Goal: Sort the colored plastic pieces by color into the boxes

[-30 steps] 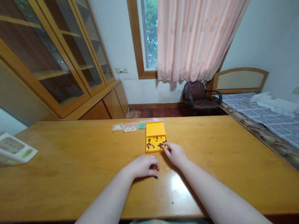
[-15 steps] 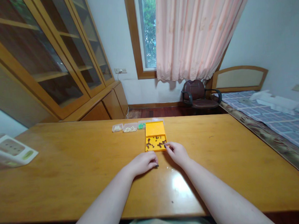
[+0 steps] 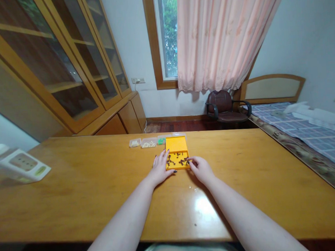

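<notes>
An open yellow box (image 3: 176, 144) lies on the wooden table (image 3: 75, 182), its near half holding several small dark pieces (image 3: 177, 161). My left hand (image 3: 160, 167) rests against the box's left side with fingers stretched out. My right hand (image 3: 200, 168) sits at the box's right front corner, fingertips pinched together at the rim over the dark pieces. What the pinch holds is too small to make out.
Three small clear containers (image 3: 148, 142) stand in a row left of the box's far end. A white device (image 3: 23, 166) lies at the table's left edge. Beyond the table are a glass-door cabinet (image 3: 69, 70), a dark chair (image 3: 225, 107) and a bed (image 3: 310, 129).
My left hand moved forward from the bare table and spread open against the box's left side. My right hand stayed at the box's right front corner.
</notes>
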The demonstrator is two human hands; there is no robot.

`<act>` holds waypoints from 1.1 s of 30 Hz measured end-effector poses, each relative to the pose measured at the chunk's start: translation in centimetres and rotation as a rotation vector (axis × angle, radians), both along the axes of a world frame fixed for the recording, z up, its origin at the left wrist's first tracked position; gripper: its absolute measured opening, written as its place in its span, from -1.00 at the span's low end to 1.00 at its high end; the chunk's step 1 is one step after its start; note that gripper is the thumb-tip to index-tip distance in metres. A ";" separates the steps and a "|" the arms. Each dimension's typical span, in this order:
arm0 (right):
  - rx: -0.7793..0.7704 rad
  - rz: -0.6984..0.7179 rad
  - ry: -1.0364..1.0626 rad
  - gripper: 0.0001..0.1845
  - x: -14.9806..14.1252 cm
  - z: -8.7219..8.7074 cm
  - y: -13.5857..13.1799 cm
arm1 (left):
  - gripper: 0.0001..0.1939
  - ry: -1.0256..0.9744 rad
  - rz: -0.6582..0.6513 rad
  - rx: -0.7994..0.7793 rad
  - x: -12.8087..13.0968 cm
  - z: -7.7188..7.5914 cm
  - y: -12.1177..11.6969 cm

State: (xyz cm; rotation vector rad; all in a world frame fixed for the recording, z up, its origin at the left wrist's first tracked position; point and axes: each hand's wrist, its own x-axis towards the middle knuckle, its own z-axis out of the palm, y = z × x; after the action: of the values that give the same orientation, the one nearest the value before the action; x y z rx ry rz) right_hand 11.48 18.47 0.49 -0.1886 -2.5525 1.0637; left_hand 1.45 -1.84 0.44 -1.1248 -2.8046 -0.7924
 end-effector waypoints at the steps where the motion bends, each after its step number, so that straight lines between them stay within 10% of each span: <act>1: -0.014 -0.006 0.006 -0.70 -0.1 -0.1 0.1 | -0.05 -0.014 0.005 -0.042 0.0 -0.1 0.1; 19: 0.122 -0.045 -0.050 -0.45 -5.4 -1.6 2.4 | -0.24 -0.032 -0.028 -0.152 -0.1 -0.4 0.6; 29: -0.406 -0.027 0.080 -0.36 -8.3 -3.2 2.7 | -0.11 -0.060 -0.013 -0.065 0.0 -0.4 0.6; 33: -0.358 0.042 0.096 -0.58 -7.4 -2.6 3.1 | -0.14 -0.059 -0.029 -0.031 0.1 -0.2 0.7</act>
State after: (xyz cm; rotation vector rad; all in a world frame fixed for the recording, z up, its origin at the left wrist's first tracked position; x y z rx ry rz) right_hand 4.05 21.61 -2.06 -0.1716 -2.2734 1.5031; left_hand 1.55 -1.12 0.27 -1.1679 -2.8649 -0.8004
